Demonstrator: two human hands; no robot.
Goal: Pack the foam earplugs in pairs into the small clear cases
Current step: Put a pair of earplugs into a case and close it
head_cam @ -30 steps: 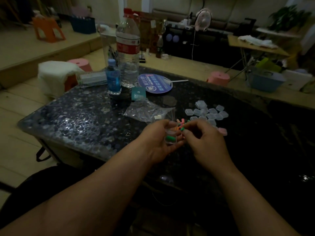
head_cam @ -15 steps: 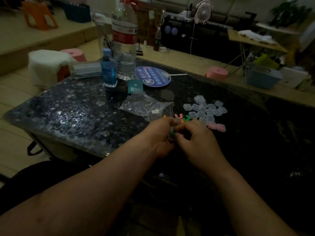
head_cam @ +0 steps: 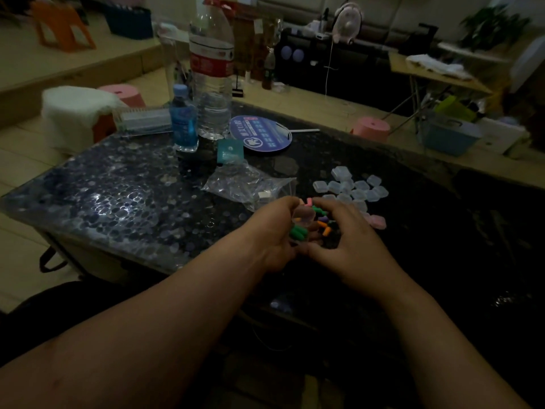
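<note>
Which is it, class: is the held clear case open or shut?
Open: the clear case shows its lid raised, green earplugs inside.

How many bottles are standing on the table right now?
2. A tall clear bottle with a red label stands near the far left corner of the table. A small blue bottle stands just left of it. Neither is blocked; none seems hidden.

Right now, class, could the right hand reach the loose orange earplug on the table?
Probably yes: the right hand arches just above the orange earplug, with nothing visible between them, beside the clear case the left hand holds.
</note>
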